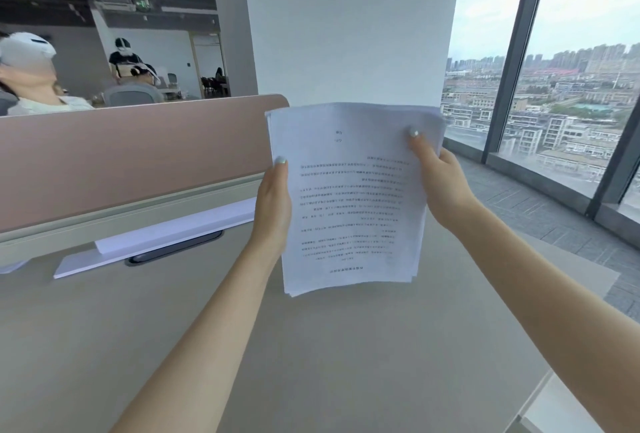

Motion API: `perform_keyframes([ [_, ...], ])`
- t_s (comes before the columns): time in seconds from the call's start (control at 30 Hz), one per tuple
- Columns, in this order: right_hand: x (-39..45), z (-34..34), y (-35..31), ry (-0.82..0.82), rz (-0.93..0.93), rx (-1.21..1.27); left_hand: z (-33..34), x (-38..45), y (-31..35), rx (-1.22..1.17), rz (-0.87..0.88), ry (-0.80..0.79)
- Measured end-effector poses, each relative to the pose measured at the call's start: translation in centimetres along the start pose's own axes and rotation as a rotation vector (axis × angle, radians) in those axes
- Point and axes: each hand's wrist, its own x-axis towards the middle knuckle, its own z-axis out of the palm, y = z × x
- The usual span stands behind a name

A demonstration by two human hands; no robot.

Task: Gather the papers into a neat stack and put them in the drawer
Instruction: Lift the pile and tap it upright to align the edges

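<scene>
White sheets of printed paper, the papers [349, 197], stand upright in the head view, held up in front of a white column [349, 23] above the beige tabletop [311, 346]. Both hands hold the stack by its side edges. The left hand [273, 204] closes on the left edge, its thumb lying along the front of the top sheet with the tip pointing up, the other fingers hidden behind the pages. The right hand [441, 183] grasps the right edge higher up, thumb pressed on the front near the upper right corner, the rest of its fingers behind. The top sheet faces the camera and carries lines of dark text too blurred to read. The lower edges of the sheets are not flush: a few stick out at the bottom left corner, and the bottom edge hangs clear of the tabletop. At the far side of the tabletop, to the left of the stack, more white sheets [166, 235] lie flat along a dark oval slot [175, 251], just below a pink divider panel [131, 155]. Beyond the panel other people sit in the office. To the right, tall windows [568, 61] show city buildings. At the lower right corner a white surface shows beside the tabletop edge; what it is cannot be told.
</scene>
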Motion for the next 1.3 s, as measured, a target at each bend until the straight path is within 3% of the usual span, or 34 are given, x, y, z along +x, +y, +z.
perform_keyframes([
  [0.1,-0.2,-1.0,0.1,-0.049,0.015,0.006,-0.6,-0.4,-0.3,0.009,0.016,-0.029],
  [0.33,-3.4,-2.7,6.8,-0.231,0.247,-0.028,-1.9,-4.4,-5.7,0.108,-0.054,-0.166],
  [0.73,-4.4,-3.5,7.9,-0.216,0.259,0.01,-0.9,-6.3,-5.4,0.066,-0.083,-0.137],
  [0.93,-6.2,-5.7,5.4,-0.269,0.254,-0.152,-1.0,-6.6,-4.4,0.147,-0.19,-0.31],
  [1.17,-12.9,-10.8,5.1,-0.125,0.338,0.118,3.0,-11.4,-5.2,0.064,-0.246,-0.396],
  [1.3,-17.9,-14.5,5.3,0.003,0.416,0.144,6.4,-15.3,-6.0,0.04,-0.239,-0.504],
])
